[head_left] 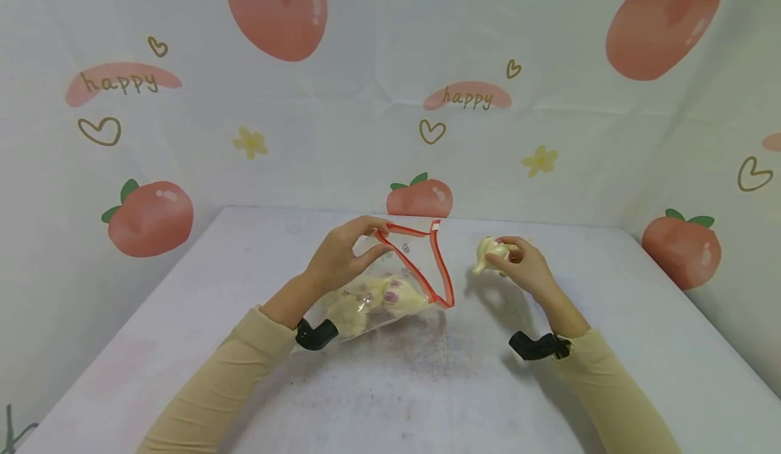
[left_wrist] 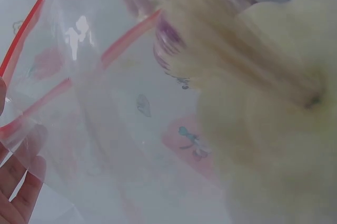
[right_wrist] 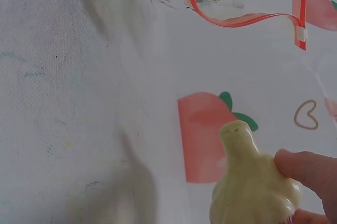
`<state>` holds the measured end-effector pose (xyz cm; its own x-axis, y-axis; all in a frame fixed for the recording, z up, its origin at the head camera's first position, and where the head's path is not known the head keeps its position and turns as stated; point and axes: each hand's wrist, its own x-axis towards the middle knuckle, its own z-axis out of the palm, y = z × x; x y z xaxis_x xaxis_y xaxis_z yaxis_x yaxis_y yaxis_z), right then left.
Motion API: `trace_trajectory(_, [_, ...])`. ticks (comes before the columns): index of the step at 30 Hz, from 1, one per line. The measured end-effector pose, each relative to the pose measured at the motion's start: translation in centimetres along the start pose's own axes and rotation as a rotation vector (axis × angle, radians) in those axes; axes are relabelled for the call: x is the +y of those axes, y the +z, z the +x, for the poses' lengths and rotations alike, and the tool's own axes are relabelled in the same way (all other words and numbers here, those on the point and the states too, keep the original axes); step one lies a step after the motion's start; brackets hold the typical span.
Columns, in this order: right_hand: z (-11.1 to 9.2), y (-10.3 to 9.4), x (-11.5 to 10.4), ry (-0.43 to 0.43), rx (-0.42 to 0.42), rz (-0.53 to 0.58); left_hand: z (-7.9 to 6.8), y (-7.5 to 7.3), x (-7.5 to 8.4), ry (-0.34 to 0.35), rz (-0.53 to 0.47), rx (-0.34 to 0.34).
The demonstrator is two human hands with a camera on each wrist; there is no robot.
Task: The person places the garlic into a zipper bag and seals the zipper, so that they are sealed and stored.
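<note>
A clear zip bag (head_left: 399,274) with a red-orange seal strip lies open on the white table (head_left: 427,386). Pale yellow garlic-like bulbs (head_left: 378,301) sit inside it. My left hand (head_left: 344,254) pinches the bag's upper rim and holds the mouth open. In the left wrist view the bag's film (left_wrist: 105,129) and a blurred pale bulb (left_wrist: 263,124) fill the frame. My right hand (head_left: 525,264) grips one pale garlic bulb (head_left: 491,254) just right of the bag's mouth. The right wrist view shows that bulb (right_wrist: 253,182) between my fingertips (right_wrist: 308,169), with the bag's red rim (right_wrist: 247,19) beyond.
A backdrop printed with peaches, hearts and "happy" words (head_left: 470,98) walls the table on three sides. Black wrist camera mounts (head_left: 317,335) sit on both sleeves. The table's front area shows faint grey smudges.
</note>
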<state>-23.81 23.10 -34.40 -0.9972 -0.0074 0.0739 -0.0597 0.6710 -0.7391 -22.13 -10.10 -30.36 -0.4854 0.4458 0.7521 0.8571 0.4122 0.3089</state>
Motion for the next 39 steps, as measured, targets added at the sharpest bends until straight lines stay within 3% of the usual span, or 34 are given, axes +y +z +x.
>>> trace_trajectory(32, [-0.9, -0.4, -1.1, -0.026, -0.009, 0.055, 0.5, -0.5, -0.1, 0.034, 0.012, 0.023])
trace_trajectory(39, [-0.8, -0.4, -1.2, -0.030, -0.009, 0.054, 1.1, -1.0, -0.1, 0.032, -0.025, 0.025])
